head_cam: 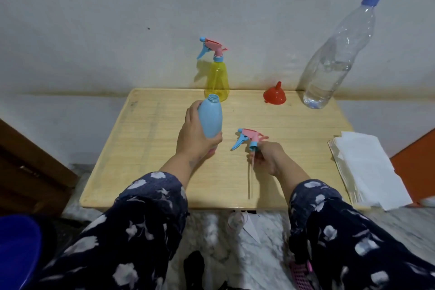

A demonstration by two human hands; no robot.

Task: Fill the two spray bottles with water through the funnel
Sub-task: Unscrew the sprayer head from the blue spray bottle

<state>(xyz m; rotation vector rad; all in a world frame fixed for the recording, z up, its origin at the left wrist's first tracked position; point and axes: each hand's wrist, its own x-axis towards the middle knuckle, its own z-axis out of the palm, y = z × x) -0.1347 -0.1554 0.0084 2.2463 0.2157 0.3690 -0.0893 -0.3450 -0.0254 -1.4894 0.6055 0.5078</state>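
Observation:
My left hand point(193, 134) grips a blue spray bottle point(210, 117) with its neck uncapped, held just above the wooden table point(150, 148). My right hand point(270, 156) holds the pink and blue spray head point(249, 138) taken off it; its thin dip tube point(250, 176) trails toward the front edge. A yellow spray bottle point(217, 80) with its spray head on stands at the back edge. An orange funnel point(274, 96) lies upside down, wide mouth on the table, to its right. A tall clear water bottle point(334, 63) with a blue cap, partly full, stands at the back right.
A stack of white paper napkins point(367, 167) lies over the table's right edge. The wall is right behind the table. A dark wooden piece point(30, 167) is at the left and an orange panel point(416, 167) at the right.

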